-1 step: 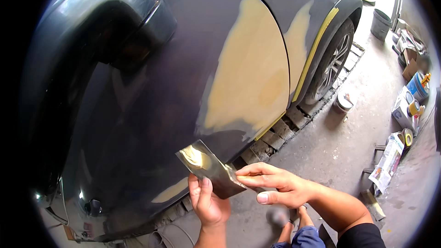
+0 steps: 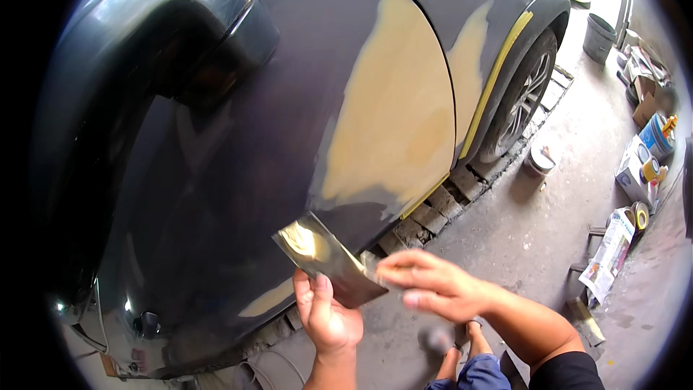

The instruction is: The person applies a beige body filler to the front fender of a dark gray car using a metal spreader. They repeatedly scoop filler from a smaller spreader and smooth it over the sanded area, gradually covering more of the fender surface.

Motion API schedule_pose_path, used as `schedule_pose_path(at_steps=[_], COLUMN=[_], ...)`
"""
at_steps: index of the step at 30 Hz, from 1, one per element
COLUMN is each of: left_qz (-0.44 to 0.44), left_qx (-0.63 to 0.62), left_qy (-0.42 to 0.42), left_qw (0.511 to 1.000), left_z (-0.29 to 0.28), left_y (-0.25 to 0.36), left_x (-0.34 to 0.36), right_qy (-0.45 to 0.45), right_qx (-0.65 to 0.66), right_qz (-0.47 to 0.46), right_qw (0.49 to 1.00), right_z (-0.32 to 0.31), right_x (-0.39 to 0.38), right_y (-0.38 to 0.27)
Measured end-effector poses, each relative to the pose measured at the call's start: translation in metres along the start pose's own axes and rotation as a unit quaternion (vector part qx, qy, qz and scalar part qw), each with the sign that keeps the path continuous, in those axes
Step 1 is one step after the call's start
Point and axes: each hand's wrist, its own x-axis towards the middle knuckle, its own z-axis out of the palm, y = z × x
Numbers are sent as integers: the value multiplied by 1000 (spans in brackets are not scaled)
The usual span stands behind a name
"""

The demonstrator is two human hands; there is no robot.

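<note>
My left hand (image 2: 328, 318) is closed on a flat dark metal plate (image 2: 339, 274), thumb on its near edge. A dab of pale yellow body filler (image 2: 298, 240) lies at the plate's far left end. Beside the plate's right edge, my right hand (image 2: 440, 285) pinches a thin spreader (image 2: 369, 261), mostly hidden by the fingers and blurred. Past the plate stands a dark car door (image 2: 267, 123) with a big smooth patch of dried yellow filler (image 2: 393, 108). A smaller filler patch (image 2: 469, 50) is on the rear panel.
Yellow masking tape (image 2: 498, 79) edges the wheel arch above the rear wheel (image 2: 527, 94). The door mirror (image 2: 231, 50) juts out at upper left. A white tub (image 2: 541, 159) stands on the floor. Along the right wall are a grey bucket (image 2: 599, 37), blue pail (image 2: 657, 135) and newspaper (image 2: 608, 256).
My right hand has shifted slightly up and away from the plate's edge and is blurred. The plate has moved a little up and left.
</note>
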Motion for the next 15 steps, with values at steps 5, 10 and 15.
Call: schedule_pose_path(at_steps=[5, 10, 15], left_qz=[110, 114, 121], left_qx=[90, 125, 152], left_qy=[-13, -39, -50], left_qw=[990, 985, 980], left_z=[15, 24, 23], left_y=[5, 8, 4], left_x=[11, 9, 9], right_qy=[169, 194, 99], right_qx=[-277, -434, -496], right_qz=[25, -22, -24], right_qw=[946, 880, 863], right_z=[-22, -11, -7], right_x=[-8, 29, 22], right_y=[-10, -54, -53])
